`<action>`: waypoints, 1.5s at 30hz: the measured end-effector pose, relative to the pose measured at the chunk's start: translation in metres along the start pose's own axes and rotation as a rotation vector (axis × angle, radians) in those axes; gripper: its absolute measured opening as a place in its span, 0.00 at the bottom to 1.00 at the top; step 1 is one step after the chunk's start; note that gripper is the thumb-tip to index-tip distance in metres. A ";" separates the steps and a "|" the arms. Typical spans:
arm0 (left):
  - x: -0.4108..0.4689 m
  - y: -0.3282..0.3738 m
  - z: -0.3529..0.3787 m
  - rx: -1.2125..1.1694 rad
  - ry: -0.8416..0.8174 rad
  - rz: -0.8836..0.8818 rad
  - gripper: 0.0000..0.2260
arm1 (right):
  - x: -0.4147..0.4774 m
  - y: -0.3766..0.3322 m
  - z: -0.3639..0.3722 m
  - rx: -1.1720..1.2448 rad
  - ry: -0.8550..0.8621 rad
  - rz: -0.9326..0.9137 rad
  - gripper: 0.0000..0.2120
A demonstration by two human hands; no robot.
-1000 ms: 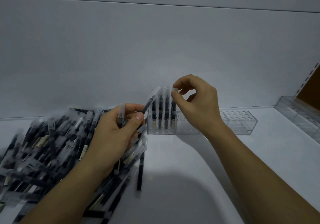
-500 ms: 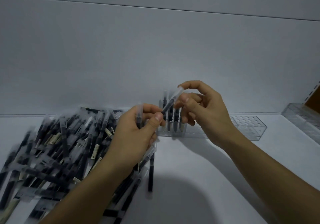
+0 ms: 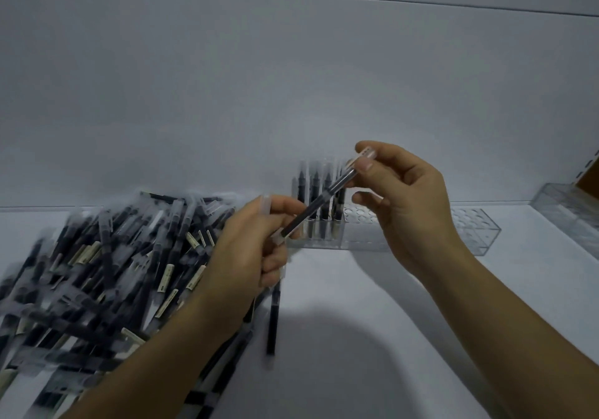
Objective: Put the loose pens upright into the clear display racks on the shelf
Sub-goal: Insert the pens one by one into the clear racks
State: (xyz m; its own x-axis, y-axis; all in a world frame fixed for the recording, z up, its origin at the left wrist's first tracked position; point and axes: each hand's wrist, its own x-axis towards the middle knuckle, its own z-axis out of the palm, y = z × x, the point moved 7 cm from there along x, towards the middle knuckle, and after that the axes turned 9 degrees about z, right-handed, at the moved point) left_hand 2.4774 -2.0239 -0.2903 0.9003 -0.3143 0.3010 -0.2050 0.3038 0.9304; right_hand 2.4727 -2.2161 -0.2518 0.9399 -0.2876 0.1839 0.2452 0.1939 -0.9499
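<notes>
Pens upright in clear rack: few, left end only; large pile left. Held pen pinched by right hand, gripped by left hand.

A heap of loose pens lies on the left of the shelf, and a single pen lies just off its right edge. Behind, by the back wall, stands a display rack with upright pens in its left end. A second rack sits far right. In front of the first rack, a tilted pen runs from the left hand up to the right hand.
</notes>
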 end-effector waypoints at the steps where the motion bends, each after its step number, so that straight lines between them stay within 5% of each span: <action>1: 0.000 -0.001 0.000 -0.062 -0.003 -0.011 0.13 | 0.001 -0.002 -0.006 0.007 0.021 0.000 0.07; 11: 0.000 0.007 -0.006 0.136 0.017 0.078 0.11 | 0.016 -0.017 -0.053 0.027 0.187 -0.040 0.08; 17: -0.006 0.013 0.009 0.291 -0.085 0.180 0.13 | 0.012 -0.037 -0.069 -0.188 0.355 -0.296 0.12; 28: -0.008 -0.001 0.015 0.391 -0.181 0.134 0.20 | 0.024 -0.040 -0.049 -0.477 0.315 -0.529 0.10; 45: -0.009 -0.016 0.016 0.374 -0.224 0.057 0.13 | 0.035 -0.031 -0.005 -0.818 0.161 -0.636 0.10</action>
State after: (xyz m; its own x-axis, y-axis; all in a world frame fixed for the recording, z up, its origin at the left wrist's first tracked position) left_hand 2.4666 -2.0404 -0.3048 0.7864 -0.5066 0.3535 -0.4139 -0.0072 0.9103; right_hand 2.4970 -2.2370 -0.2175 0.6367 -0.2471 0.7305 0.3910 -0.7130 -0.5820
